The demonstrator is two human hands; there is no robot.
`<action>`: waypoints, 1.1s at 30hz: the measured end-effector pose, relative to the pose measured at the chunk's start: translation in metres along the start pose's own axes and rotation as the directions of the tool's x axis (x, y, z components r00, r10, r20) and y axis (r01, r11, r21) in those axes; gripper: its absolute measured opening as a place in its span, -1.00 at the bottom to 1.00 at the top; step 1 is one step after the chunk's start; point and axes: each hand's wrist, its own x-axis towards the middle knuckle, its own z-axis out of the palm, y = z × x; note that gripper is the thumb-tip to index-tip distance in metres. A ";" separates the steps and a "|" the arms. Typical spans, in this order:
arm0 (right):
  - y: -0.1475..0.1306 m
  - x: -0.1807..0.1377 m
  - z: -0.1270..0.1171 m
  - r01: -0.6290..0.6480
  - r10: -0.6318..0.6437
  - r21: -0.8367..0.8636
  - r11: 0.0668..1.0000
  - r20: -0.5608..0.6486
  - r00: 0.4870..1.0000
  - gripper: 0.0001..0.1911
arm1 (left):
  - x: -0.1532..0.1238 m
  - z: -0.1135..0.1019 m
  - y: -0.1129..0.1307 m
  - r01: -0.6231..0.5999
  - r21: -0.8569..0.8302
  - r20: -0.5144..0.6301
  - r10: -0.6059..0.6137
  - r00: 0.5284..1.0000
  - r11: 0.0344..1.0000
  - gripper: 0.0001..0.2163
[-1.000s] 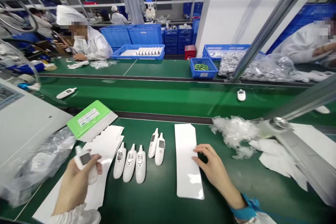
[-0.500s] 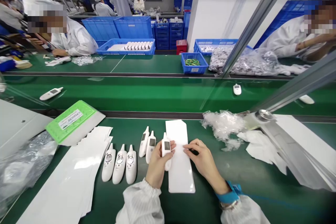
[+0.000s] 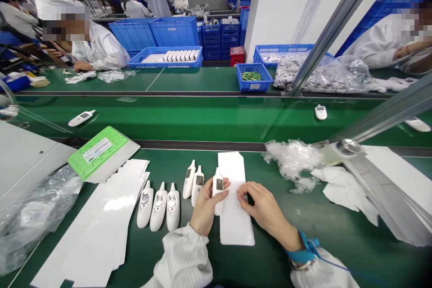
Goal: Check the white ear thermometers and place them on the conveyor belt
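Note:
My left hand is closed around a white thermometer with a small screen, held upright at the left edge of a long white sheet on the green table. My right hand rests on that sheet's right side with its fingertips pinched together near the middle. Just left of my left hand lie two thermometers with screens up, and further left three more lie side by side.
A stack of white sheets and a green-topped pad lie at the left, with a clear plastic bag. Crumpled film and white paper sit at the right. A conveyor belt runs behind; other workers sit beyond it.
My left hand carried the thermometer from the far left over to the white sheet. My right hand stayed on the sheet and its fingers drew together.

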 end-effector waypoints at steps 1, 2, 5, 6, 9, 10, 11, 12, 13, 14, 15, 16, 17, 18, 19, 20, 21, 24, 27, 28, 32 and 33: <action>-0.001 -0.001 0.001 -0.006 0.005 0.009 1.000 0.003 1.000 -0.92 | 0.000 0.000 0.000 0.001 0.001 0.005 -0.001 1.000 1.000 -0.59; -0.001 -0.001 0.002 -0.017 0.017 0.019 1.000 0.000 1.000 -0.93 | 0.000 0.000 0.000 0.002 0.002 0.012 -0.002 1.000 1.000 -0.58; 0.000 0.002 0.004 -0.042 0.043 0.058 0.997 -0.010 0.999 -0.89 | -0.001 -0.001 0.003 0.001 0.003 0.043 -0.001 0.999 1.000 -0.58; -0.001 0.004 0.004 -0.039 0.040 0.076 0.996 -0.010 0.999 -0.92 | -0.002 -0.001 0.004 -0.003 0.003 0.055 0.002 0.999 1.000 -0.59; -0.007 0.008 -0.003 -0.031 0.035 0.144 0.989 -0.022 0.999 -0.82 | -0.004 -0.001 0.009 -0.013 0.003 0.100 0.013 0.995 1.000 -0.59; -0.011 0.008 -0.007 -0.039 0.045 0.176 0.984 -0.033 0.998 -0.79 | -0.006 -0.001 0.011 -0.016 0.011 0.128 0.015 0.992 1.000 -0.60; -0.016 0.008 -0.013 -0.053 0.064 0.223 0.973 -0.041 0.997 -0.78 | -0.008 0.000 0.013 -0.024 0.022 0.161 0.020 0.987 0.999 -0.61; -0.022 0.008 -0.019 -0.074 0.087 0.283 0.956 -0.035 0.996 -0.77 | -0.010 0.001 0.015 -0.038 0.037 0.198 0.029 0.980 0.999 -0.64; -0.029 0.007 -0.025 -0.096 0.106 0.351 0.931 -0.010 0.994 -0.77 | -0.012 0.002 0.016 -0.056 0.054 0.240 0.042 0.970 0.997 -0.66; -0.037 0.007 -0.032 -0.119 0.115 0.417 0.901 0.035 0.993 -0.78 | -0.015 0.005 0.018 -0.077 0.069 0.283 0.055 0.958 0.995 -0.69; -0.045 0.006 -0.037 -0.139 0.110 0.473 0.870 0.088 0.990 -0.78 | -0.018 0.008 0.019 -0.096 0.079 0.319 0.066 0.946 0.992 -0.69; -0.052 0.006 -0.042 -0.141 0.087 0.507 0.850 0.128 0.988 -0.80 | -0.022 0.011 0.021 -0.111 0.087 0.346 0.074 0.935 0.990 -0.67; -0.060 0.006 -0.046 -0.118 0.053 0.513 0.850 0.140 0.989 -0.81 | -0.025 0.014 0.022 -0.121 0.095 0.362 0.079 0.929 0.988 -0.63; -0.066 0.007 -0.048 -0.078 0.019 0.498 0.864 0.122 0.992 -0.82 | -0.029 0.018 0.024 -0.127 0.108 0.370 0.078 0.926 0.986 -0.57; -0.071 0.007 -0.049 -0.028 -0.011 0.465 0.885 0.081 0.997 -0.84 | -0.032 0.021 0.025 -0.130 0.124 0.371 0.076 0.926 0.984 -0.51; -0.074 0.007 -0.049 0.022 -0.038 0.420 0.907 0.030 0.999 -0.85 | -0.035 0.024 0.027 -0.131 0.146 0.370 0.069 0.926 0.981 -0.46; -0.076 0.008 -0.048 0.065 -0.062 0.372 0.926 -0.019 0.998 -0.87 | -0.039 0.027 0.028 -0.130 0.171 0.371 0.058 0.927 0.977 -0.43; -0.078 0.010 -0.045 0.135 -0.110 0.297 0.945 -0.101 0.989 -0.88 | -0.046 0.030 0.030 -0.105 0.239 0.373 0.009 0.928 0.965 -0.44; -0.078 0.011 -0.043 0.176 -0.135 0.298 0.938 -0.151 0.979 -0.88 | -0.050 0.030 0.031 -0.086 0.284 0.365 -0.025 0.931 0.955 -0.46; -0.079 0.012 -0.042 0.184 -0.139 0.302 0.935 -0.166 0.976 -0.88 | -0.051 0.030 0.031 -0.082 0.292 0.363 -0.031 0.931 0.953 -0.47; -0.081 0.014 -0.043 0.212 -0.148 0.314 0.926 -0.215 0.965 -0.88 | -0.055 0.032 0.034 -0.074 0.274 0.358 -0.030 0.933 0.959 -0.48; -0.082 0.014 -0.043 0.213 -0.147 0.315 0.925 -0.220 0.964 -0.88 | -0.056 0.033 0.035 -0.072 0.261 0.364 -0.030 0.931 0.963 -0.47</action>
